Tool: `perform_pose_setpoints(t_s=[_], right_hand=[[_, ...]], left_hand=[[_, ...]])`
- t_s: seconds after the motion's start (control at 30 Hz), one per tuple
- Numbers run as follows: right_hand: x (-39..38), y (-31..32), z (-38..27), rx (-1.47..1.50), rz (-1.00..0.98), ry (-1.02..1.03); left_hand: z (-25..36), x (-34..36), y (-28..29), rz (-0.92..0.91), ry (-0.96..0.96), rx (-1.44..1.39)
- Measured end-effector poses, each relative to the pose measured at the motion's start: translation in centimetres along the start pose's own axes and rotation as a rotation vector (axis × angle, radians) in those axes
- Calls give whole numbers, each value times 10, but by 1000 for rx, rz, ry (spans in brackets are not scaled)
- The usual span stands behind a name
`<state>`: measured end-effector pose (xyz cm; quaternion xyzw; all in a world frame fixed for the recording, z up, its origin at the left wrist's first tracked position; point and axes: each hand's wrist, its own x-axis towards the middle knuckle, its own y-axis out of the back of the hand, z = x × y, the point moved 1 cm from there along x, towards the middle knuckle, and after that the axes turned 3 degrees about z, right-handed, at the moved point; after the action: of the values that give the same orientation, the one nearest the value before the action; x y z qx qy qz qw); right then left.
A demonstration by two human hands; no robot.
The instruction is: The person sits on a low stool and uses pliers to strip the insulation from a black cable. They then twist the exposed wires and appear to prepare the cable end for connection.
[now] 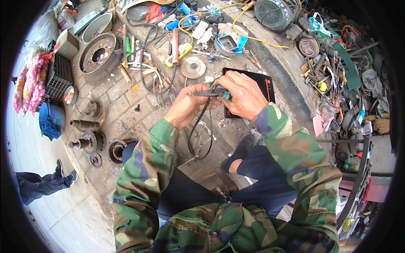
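Note:
My right hand (244, 93) is closed round a teal-handled tool (209, 94) with a dark, pointed metal end. I cannot tell whether it is pliers or scissors. My left hand (188, 106) is closed, its fingers pinching a black cable (193, 135) right at the tool's metal end. From between my hands the cable hangs in a loop toward the ground before me. Where exactly the tool meets the cable is hidden by my fingers. A flat black panel with orange markings (264, 80) lies under and beyond my right hand.
A round metal disc (193, 67) and a red-handled tool (174, 46) lie ahead. Motor parts (93, 141) and a rusty wheel rim (99, 53) stand at left. A heap of scrap and tools (337, 76) fills the right. Another person's legs (40, 185) show at far left.

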<state>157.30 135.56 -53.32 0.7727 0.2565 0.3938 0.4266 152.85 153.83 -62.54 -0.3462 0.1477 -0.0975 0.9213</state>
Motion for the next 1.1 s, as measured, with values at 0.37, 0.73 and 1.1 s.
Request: perform_pose_setpoints(t_s=[0.37,0.73,1.1], right_hand=[[-11,-9,15,267,45,-293],[-8,-22,13,1079,50,-997],[-5,-20,22,1088,45,-1048]], left_hand=[[0,-1,-7,-89,-34,197],[-5,1,-19,133,-169,306],[-6,2,-18,145,-203,245]])
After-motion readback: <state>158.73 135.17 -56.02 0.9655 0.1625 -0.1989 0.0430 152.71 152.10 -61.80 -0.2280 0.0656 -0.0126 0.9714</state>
